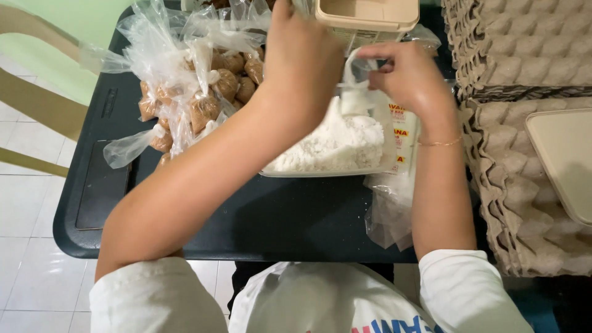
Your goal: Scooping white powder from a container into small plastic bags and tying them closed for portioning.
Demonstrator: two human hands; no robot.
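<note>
My left hand (300, 58) and my right hand (407, 77) meet above a clear plastic tub (327, 172) of white powder (336, 142). Between them hangs a small clear plastic bag (356, 86) with white powder in it. My right hand pinches the bag's top with thumb and fingers. My left hand is closed over the bag's upper end, its fingers hidden from the camera. A thin gold bracelet (439, 143) is on my right wrist.
A pile of tied clear bags with brown powder (197, 92) lies at the back left of the dark table (271, 222). A beige container (367, 15) stands behind the tub. Empty bags (388, 209) lie at the right; stacked egg trays (524, 61) and a beige lid (564, 160) beyond.
</note>
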